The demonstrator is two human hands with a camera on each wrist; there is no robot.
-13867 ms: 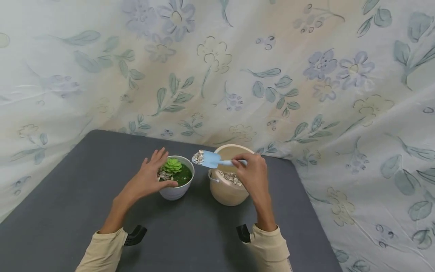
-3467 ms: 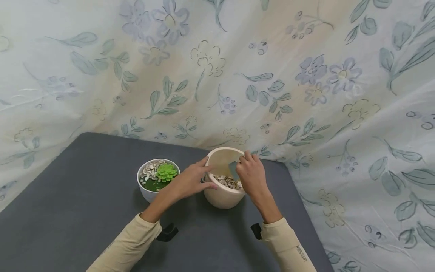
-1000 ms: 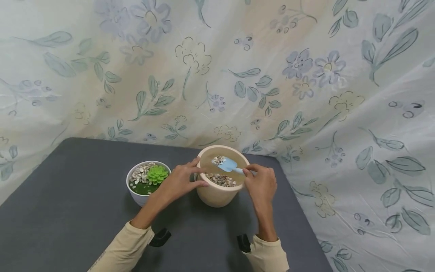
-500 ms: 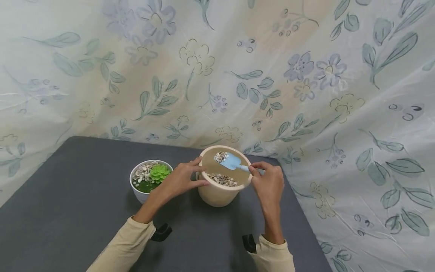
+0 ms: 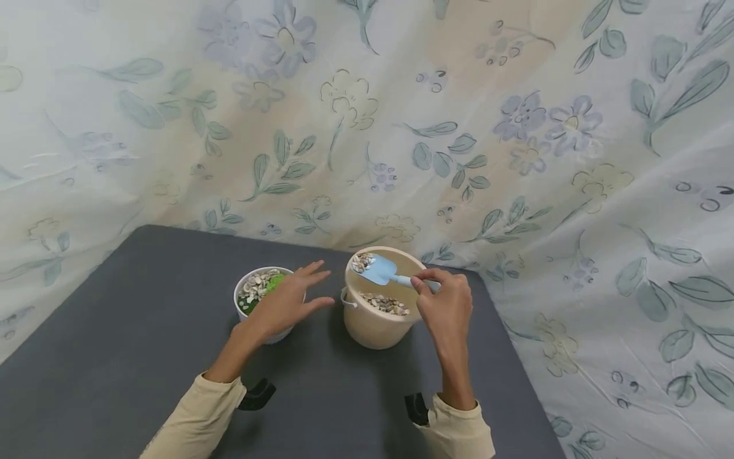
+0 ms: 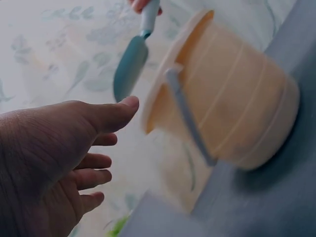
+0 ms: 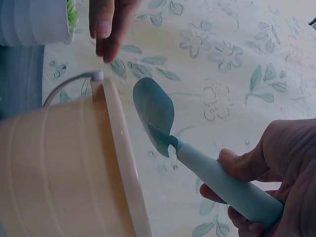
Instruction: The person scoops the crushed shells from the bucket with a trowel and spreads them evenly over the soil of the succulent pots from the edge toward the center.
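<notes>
We see the right hand (image 5: 446,310) pinching a smooth blue plastic scoop (image 5: 381,270) heaped with pale pebbles above the ribbed beige bucket (image 5: 375,319) on the grey bench (image 5: 143,331) — the left hand (image 5: 285,304), fingers spread, hovers by the round white pot (image 5: 252,299).

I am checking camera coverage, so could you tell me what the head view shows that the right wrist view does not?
Only the head view shows the pebbles loaded on the blue scoop, more pebbles inside the beige bucket, and the grey table. Only the right wrist view shows the scoop's underside and the right hand curled round its handle. Both show the open left hand beside the white plant pot.
</notes>
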